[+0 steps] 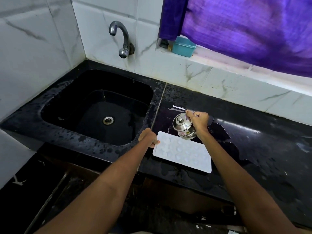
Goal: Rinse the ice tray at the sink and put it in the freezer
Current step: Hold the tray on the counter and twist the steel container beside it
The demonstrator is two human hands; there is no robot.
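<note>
White ice tray: flat on wet black counter, right of sink. Left hand: pinching tray's near-left corner. Right hand: closed around lidded steel pot, tilted at tray's far edge. Tap: no water visible. Teal box: on sill under purple curtain.

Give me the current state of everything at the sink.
ice tray: flat on wet counter, left hand gripping its corner
steel pot: lidded, tilted, held by right hand
tap: no water running
sink: wet, holds nothing
teal box: on the sill
</note>
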